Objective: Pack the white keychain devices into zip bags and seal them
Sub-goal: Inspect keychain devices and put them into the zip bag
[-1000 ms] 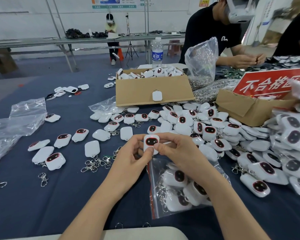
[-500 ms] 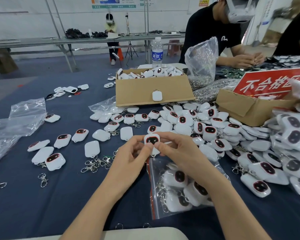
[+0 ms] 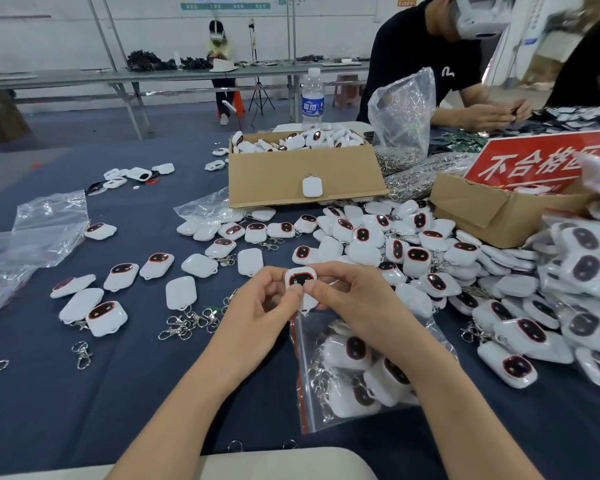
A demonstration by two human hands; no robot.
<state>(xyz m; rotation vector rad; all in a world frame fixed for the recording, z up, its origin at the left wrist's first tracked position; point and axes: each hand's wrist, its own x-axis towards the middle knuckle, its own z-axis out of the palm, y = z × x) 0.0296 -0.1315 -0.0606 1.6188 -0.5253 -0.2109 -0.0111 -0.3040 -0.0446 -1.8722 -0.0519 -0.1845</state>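
Observation:
Both hands hold one white keychain device (image 3: 300,279) with a dark red-rimmed face, upright above the table. My left hand (image 3: 262,306) pinches its left side and my right hand (image 3: 347,299) pinches its right side, thumbs near its lower edge. Just below lies a clear zip bag (image 3: 347,382) with a red seal strip, holding several devices and metal clips; my right forearm crosses over it. Many loose devices (image 3: 378,244) are heaped to the right and scattered (image 3: 122,271) to the left.
A cardboard box (image 3: 291,178) full of devices stands behind. A second box with a red sign (image 3: 534,164) is at right, with bagged devices (image 3: 582,265) beside it. Loose metal clips (image 3: 187,323), empty plastic bags (image 3: 32,237), a water bottle (image 3: 313,98). Other people work at the far side.
Almost nothing: both hands keep pinching the same device in the same spot, with only slight finger shifts on it.

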